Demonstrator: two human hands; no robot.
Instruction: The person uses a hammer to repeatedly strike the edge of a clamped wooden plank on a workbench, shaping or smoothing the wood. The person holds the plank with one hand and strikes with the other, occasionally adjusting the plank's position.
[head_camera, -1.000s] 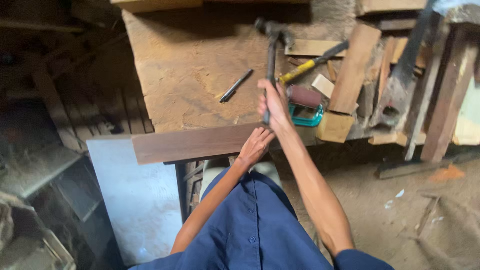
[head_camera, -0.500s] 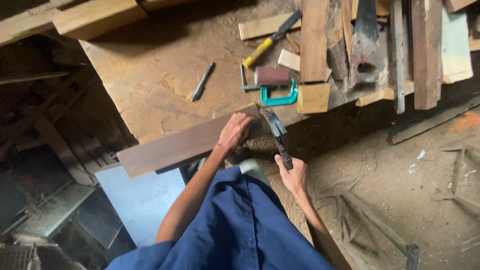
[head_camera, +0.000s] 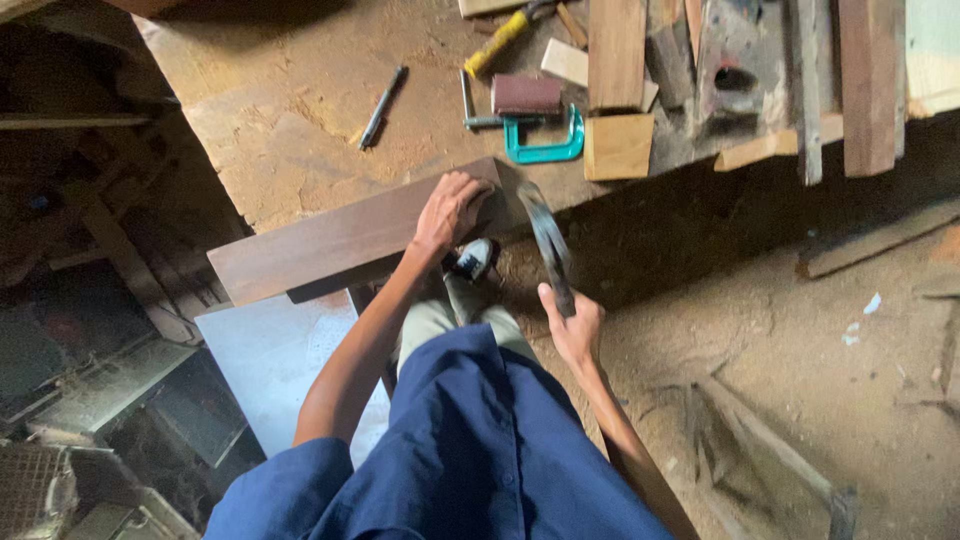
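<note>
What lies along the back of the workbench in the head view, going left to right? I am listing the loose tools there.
Dark pen-like marker → yellow-handled tool → teal C-shaped clamp → square light wooden block → wide upright reddish wooden plank.

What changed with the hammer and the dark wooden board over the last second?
The right hand swung the dark metal hammer from up over the bench top down and back toward the body; its head now sits just off the end of the dark brown wooden board. The left hand stayed pressed on that board's end, and the grip on the hammer was never released.
</note>
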